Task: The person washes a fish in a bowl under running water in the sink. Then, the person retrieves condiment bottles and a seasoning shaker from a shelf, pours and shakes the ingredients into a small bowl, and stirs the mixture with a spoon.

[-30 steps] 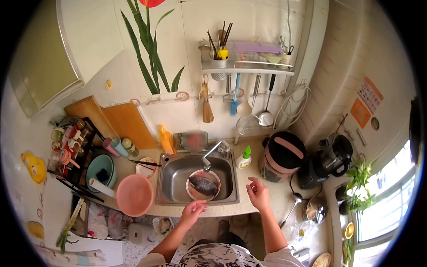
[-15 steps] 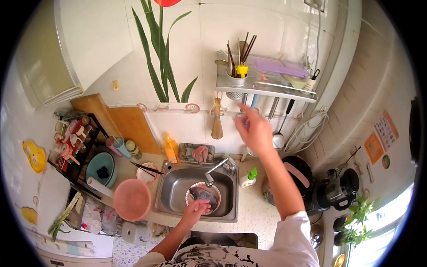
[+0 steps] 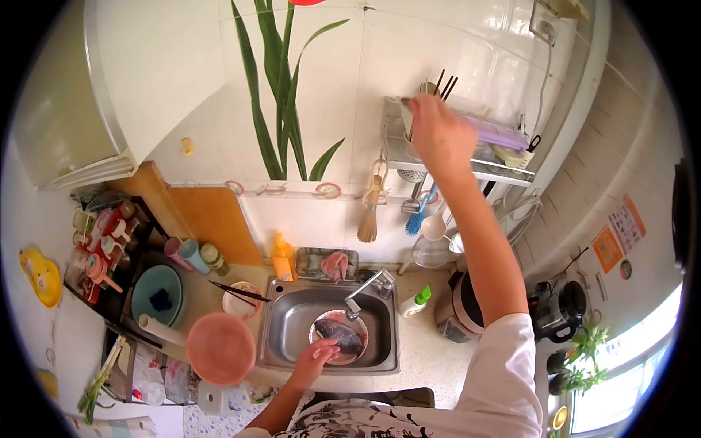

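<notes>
Legible text: none, print too small or blurred.
Right wall: printed sheet (image 3: 628, 221), orange sheet (image 3: 607, 249) and round sticker (image 3: 625, 269) just beside them, wording unreadable. Counter: labels on orange bottle (image 3: 282, 255) and green-capped bottle (image 3: 414, 303), same.

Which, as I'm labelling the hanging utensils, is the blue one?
The bristle brush hanging between the straw brush and the pale ladle. Its blue handle and bristles set it apart: the straw brush is tan, the ladle cream.
</notes>
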### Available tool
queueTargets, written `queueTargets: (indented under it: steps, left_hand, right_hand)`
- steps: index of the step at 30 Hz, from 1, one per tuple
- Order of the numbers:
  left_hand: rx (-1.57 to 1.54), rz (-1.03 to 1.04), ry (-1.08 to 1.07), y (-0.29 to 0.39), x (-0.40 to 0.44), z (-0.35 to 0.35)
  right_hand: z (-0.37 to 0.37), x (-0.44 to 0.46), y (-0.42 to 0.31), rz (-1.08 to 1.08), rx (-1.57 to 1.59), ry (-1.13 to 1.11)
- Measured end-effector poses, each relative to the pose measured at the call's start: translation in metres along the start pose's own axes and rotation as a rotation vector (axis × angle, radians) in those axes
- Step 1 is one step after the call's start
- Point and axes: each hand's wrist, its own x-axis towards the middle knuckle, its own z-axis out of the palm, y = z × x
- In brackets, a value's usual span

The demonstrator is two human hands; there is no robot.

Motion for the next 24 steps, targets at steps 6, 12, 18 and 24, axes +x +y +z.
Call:
queueTargets:
  steps: [6, 12, 18, 24]
  left_hand:
    - [0.034, 0.021, -0.081, 0.008, 0.024, -0.029]
    - [0.074, -0.084, -0.331, 0.028, 0.063, -0.005]
    - [0.345, -0.213, -0.906, 0.003, 0.064, 0.062]
    - [0.726, -0.31, -1.237, -0.054, 0.003, 0.138]
  right_hand:
    - [-0.108, 0.01, -0.007, 0.288, 0.32, 0.105]
    - [-0.195, -0.143, -0.057, 0.791, 0.487, -0.467]
    - [-0.3, -0.341, -0.138, 1.327, 0.332, -0.583]
    - [-0.423, -0.411, -0.203, 1.794, 0.078, -0.191]
